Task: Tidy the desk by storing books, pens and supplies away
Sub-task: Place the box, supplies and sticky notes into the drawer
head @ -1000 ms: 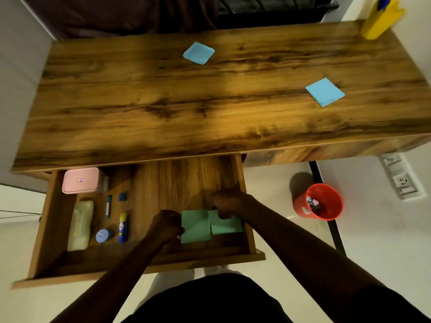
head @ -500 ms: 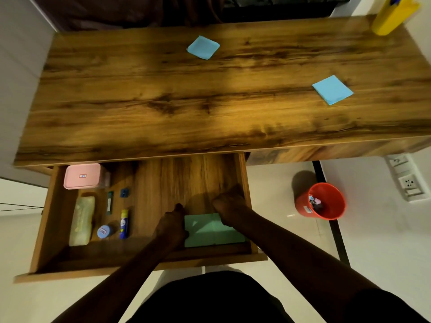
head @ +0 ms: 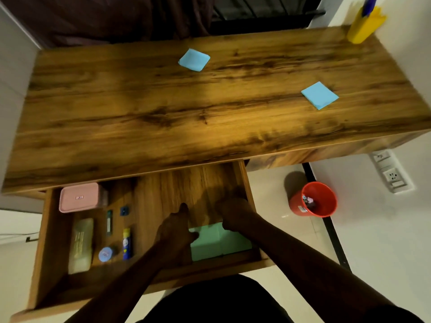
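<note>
Two green note pads [head: 221, 242] lie flat side by side in the front right corner of the open drawer [head: 247, 190]. My left hand [head: 175, 227] presses its curled fingers against their left edge, with one finger pointing away from me. My right hand [head: 235, 213] is curled over their back right edge. Two blue note pads remain on the desk top [head: 116, 117], one at the back middle [head: 194, 59] and one towards the right [head: 319, 95]. A yellow pen holder [head: 363, 26] stands at the back right corner.
The drawer's left part holds a pink box [head: 80, 197], a pale case [head: 80, 245], a glue stick [head: 126, 243], a round blue item [head: 105, 254] and small bits. A red bin [head: 314, 199] stands on the floor to the right, near a wall socket [head: 391, 176].
The green pads, held apart and tilted a second ago, now lie flat together at the drawer's front right. Both hands stayed on their edges.
</note>
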The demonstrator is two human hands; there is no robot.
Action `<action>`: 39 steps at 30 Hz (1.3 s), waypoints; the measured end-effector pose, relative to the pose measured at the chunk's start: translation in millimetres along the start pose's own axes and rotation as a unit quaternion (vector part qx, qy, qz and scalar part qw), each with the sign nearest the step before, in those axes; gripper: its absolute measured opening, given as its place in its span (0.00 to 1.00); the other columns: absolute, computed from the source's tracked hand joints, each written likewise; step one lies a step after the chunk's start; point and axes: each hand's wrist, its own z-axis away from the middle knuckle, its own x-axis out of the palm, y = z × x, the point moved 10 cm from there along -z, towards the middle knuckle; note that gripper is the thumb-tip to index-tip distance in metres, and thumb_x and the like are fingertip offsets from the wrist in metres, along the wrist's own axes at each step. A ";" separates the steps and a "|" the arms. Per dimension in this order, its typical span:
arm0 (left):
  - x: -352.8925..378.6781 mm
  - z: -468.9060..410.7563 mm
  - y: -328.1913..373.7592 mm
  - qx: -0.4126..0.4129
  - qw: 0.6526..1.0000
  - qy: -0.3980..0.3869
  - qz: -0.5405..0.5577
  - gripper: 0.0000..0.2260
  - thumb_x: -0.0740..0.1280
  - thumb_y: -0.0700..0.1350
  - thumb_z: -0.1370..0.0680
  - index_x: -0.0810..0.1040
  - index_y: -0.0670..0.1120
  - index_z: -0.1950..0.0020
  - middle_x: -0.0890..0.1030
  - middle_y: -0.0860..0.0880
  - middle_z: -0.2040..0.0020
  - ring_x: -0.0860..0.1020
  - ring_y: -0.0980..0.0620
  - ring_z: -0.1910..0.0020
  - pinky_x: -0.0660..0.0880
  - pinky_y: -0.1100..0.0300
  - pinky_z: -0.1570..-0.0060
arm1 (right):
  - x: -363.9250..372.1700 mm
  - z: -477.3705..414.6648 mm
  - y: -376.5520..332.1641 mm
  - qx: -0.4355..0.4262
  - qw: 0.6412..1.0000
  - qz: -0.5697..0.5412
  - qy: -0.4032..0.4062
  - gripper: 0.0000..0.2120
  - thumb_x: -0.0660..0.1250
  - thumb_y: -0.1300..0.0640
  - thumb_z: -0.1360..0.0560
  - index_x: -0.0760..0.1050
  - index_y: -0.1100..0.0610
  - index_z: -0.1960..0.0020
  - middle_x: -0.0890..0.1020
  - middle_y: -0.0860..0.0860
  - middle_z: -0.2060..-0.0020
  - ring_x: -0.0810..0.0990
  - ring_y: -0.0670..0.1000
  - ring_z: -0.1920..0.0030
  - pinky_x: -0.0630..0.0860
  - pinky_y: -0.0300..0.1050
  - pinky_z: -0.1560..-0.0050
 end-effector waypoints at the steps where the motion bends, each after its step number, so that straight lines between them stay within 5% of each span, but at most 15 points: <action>1: -16.6 -1.2 10.5 0.018 0.999 0.026 -0.005 0.30 0.76 0.58 0.30 0.66 0.52 0.34 0.81 0.54 0.55 0.78 0.56 0.64 0.70 0.62 0.72 | -13.8 2.2 1.3 -0.002 0.999 -0.047 0.021 0.19 0.72 0.54 0.22 0.75 0.58 0.33 0.80 0.55 0.37 0.80 0.59 0.37 0.79 0.55 0.38; 4: -74.8 -8.8 48.6 0.071 0.995 0.073 0.023 0.15 0.72 0.59 0.25 0.70 0.58 0.44 0.80 0.55 0.64 0.78 0.59 0.66 0.68 0.62 0.69 | -55.0 6.3 8.0 -0.009 0.984 -0.157 0.085 0.18 0.74 0.48 0.25 0.80 0.58 0.40 0.82 0.53 0.40 0.80 0.55 0.39 0.77 0.49 0.38; 7: -140.5 -33.7 84.3 0.133 0.979 0.119 0.100 0.05 0.73 0.52 0.24 0.78 0.55 0.52 0.81 0.58 0.61 0.79 0.59 0.61 0.69 0.64 0.64 | -92.7 13.0 18.1 0.002 0.959 -0.251 0.133 0.17 0.77 0.46 0.27 0.83 0.56 0.45 0.81 0.51 0.42 0.80 0.50 0.41 0.74 0.41 0.43; 9: -187.4 -66.8 95.1 0.136 0.967 0.168 0.135 0.05 0.74 0.49 0.25 0.81 0.50 0.53 0.82 0.56 0.60 0.80 0.57 0.60 0.72 0.70 0.62 | -112.9 18.9 22.9 0.002 0.944 -0.288 0.162 0.16 0.78 0.47 0.28 0.82 0.55 0.47 0.82 0.52 0.43 0.81 0.50 0.42 0.78 0.44 0.43; 12: -248.8 -128.7 99.5 0.096 0.954 0.216 0.185 0.08 0.74 0.49 0.27 0.82 0.47 0.53 0.85 0.51 0.58 0.84 0.51 0.58 0.80 0.59 0.54 | -118.3 20.6 25.9 -0.009 0.938 -0.305 0.165 0.17 0.78 0.43 0.30 0.82 0.53 0.48 0.81 0.52 0.43 0.81 0.51 0.42 0.80 0.50 0.42; 15: -297.6 -179.5 98.4 0.048 0.936 0.270 0.222 0.14 0.75 0.48 0.26 0.79 0.44 0.43 0.83 0.49 0.52 0.83 0.47 0.49 0.73 0.60 0.52 | -114.2 18.5 28.5 -0.013 0.935 -0.321 0.152 0.23 0.71 0.31 0.34 0.78 0.45 0.47 0.77 0.47 0.40 0.79 0.47 0.42 0.80 0.49 0.42; 17: -318.6 -210.7 101.5 0.025 0.929 0.286 0.233 0.20 0.74 0.47 0.25 0.76 0.41 0.37 0.82 0.45 0.44 0.80 0.44 0.41 0.72 0.60 0.48 | -106.5 15.4 24.1 -0.031 0.946 -0.300 0.116 0.22 0.71 0.35 0.28 0.77 0.48 0.41 0.78 0.46 0.40 0.78 0.46 0.42 0.79 0.46 0.41; 21: -336.6 -275.7 112.3 -0.003 0.929 0.286 0.236 0.31 0.75 0.51 0.25 0.70 0.39 0.28 0.76 0.41 0.31 0.75 0.41 0.32 0.74 0.55 0.38 | -93.4 10.2 25.1 -0.061 0.935 -0.338 0.091 0.23 0.68 0.31 0.29 0.76 0.46 0.44 0.80 0.41 0.48 0.81 0.42 0.48 0.82 0.46 0.45; 26: -342.0 -337.1 126.5 -0.038 0.928 0.299 0.218 0.36 0.77 0.53 0.29 0.68 0.39 0.27 0.75 0.40 0.31 0.75 0.39 0.32 0.76 0.46 0.37 | -96.3 8.3 45.9 -0.051 0.917 -0.381 0.105 0.21 0.69 0.31 0.29 0.75 0.43 0.44 0.79 0.38 0.46 0.80 0.37 0.48 0.74 0.31 0.49; 31: -338.8 -379.5 145.9 -0.095 0.940 0.292 0.150 0.45 0.76 0.57 0.28 0.57 0.39 0.21 0.68 0.38 0.25 0.68 0.37 0.26 0.68 0.45 0.28 | -96.3 5.2 75.0 -0.024 0.909 -0.393 0.141 0.27 0.62 0.24 0.32 0.73 0.41 0.43 0.81 0.36 0.49 0.80 0.36 0.47 0.75 0.34 0.42; 34: -340.3 -388.8 152.9 -0.128 0.952 0.261 0.095 0.49 0.76 0.58 0.27 0.52 0.39 0.19 0.59 0.36 0.20 0.59 0.36 0.21 0.58 0.44 0.23 | -108.4 2.5 102.4 -0.044 0.880 -0.424 0.208 0.20 0.67 0.31 0.27 0.78 0.45 0.46 0.83 0.35 0.55 0.82 0.34 0.50 0.79 0.34 0.46; 37: -335.1 -439.5 105.8 -0.151 0.947 0.229 0.166 0.62 0.81 0.65 0.58 0.69 0.48 0.26 0.72 0.40 0.27 0.72 0.37 0.29 0.71 0.41 0.31 | -133.4 13.0 145.4 -0.054 0.846 -0.447 0.286 0.08 0.71 0.43 0.23 0.81 0.47 0.49 0.84 0.41 0.55 0.84 0.40 0.53 0.81 0.41 0.53; 39: -324.6 -458.1 87.4 -0.127 0.939 0.220 0.232 0.52 0.80 0.60 0.57 0.76 0.48 0.33 0.78 0.41 0.32 0.78 0.39 0.36 0.77 0.41 0.38 | -158.5 24.2 180.9 -0.043 0.829 -0.451 0.327 0.02 0.73 0.53 0.23 0.81 0.49 0.51 0.84 0.42 0.57 0.84 0.40 0.56 0.80 0.39 0.58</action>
